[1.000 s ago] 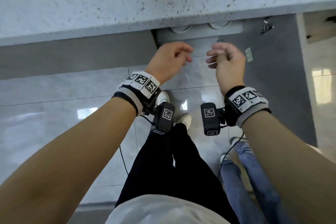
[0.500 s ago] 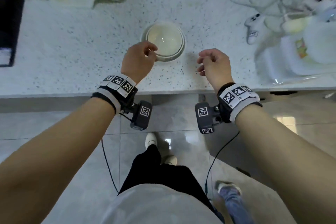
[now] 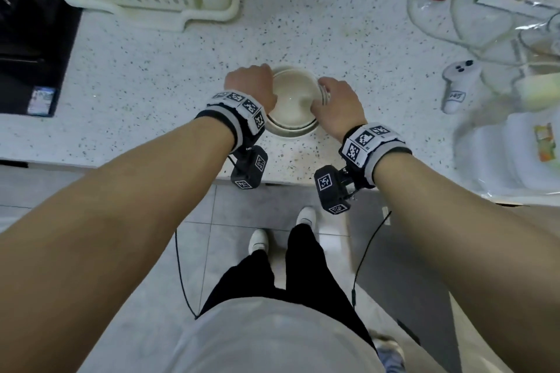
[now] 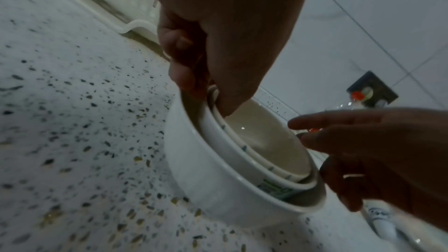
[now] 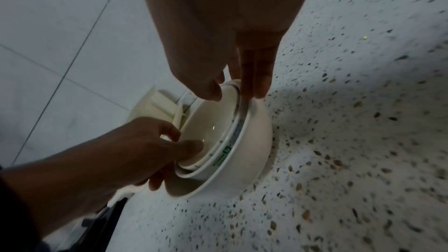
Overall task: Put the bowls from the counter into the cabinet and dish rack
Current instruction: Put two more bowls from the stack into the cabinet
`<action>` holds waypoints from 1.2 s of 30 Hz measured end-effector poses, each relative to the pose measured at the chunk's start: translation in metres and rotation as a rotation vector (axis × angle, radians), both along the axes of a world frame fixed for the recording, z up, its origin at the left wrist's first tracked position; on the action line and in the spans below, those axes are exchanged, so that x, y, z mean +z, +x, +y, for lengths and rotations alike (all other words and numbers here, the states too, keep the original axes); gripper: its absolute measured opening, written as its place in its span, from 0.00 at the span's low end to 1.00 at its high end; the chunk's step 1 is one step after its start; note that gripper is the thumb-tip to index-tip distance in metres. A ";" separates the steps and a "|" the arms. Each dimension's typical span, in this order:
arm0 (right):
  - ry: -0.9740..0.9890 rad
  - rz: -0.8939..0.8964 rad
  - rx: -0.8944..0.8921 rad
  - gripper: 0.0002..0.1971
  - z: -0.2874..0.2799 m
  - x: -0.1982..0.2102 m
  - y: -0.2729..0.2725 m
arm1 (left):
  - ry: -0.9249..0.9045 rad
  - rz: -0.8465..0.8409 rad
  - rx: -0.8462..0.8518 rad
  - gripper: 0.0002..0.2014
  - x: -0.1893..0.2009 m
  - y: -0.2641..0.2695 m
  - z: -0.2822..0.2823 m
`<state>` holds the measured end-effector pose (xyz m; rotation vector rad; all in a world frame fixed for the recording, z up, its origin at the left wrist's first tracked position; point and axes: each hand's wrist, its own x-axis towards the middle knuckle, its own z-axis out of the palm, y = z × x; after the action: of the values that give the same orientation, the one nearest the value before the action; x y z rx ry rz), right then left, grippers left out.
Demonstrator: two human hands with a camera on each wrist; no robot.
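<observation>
Nested bowls (image 3: 292,100) on counter (image 3: 151,70); left hand (image 3: 251,85), right hand (image 3: 338,103) grip pinching inner rims, seemingly.

Speckled white stone counter (image 3: 333,24) runs across the top of the head view. Grey tiled floor (image 3: 248,209) below its front edge, glossy, catching light. White tiled wall (image 4: 363,16) behind the counter, dark grout lines. Dark socket plate (image 4: 372,88) on the wall. Black hob (image 3: 30,48) set in at the left.
</observation>
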<state>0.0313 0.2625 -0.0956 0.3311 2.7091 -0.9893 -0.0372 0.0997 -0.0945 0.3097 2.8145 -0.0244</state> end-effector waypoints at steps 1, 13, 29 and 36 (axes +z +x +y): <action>0.020 -0.007 0.032 0.25 0.001 -0.002 -0.004 | -0.032 -0.002 -0.006 0.14 0.000 -0.001 0.003; 0.028 0.021 0.203 0.24 0.026 -0.009 -0.021 | -0.115 -0.079 -0.118 0.17 0.008 0.000 0.011; -0.647 -0.021 -0.091 0.21 0.010 0.029 -0.005 | 0.627 -0.300 0.215 0.11 0.059 0.015 -0.028; -0.826 -0.171 -0.244 0.30 -0.010 0.054 0.037 | 1.003 -0.708 0.325 0.07 0.063 0.044 -0.046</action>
<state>0.0686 0.2526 -0.0418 0.5402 1.9118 -1.9154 0.0072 0.0538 -0.0316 0.0334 1.9227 1.2969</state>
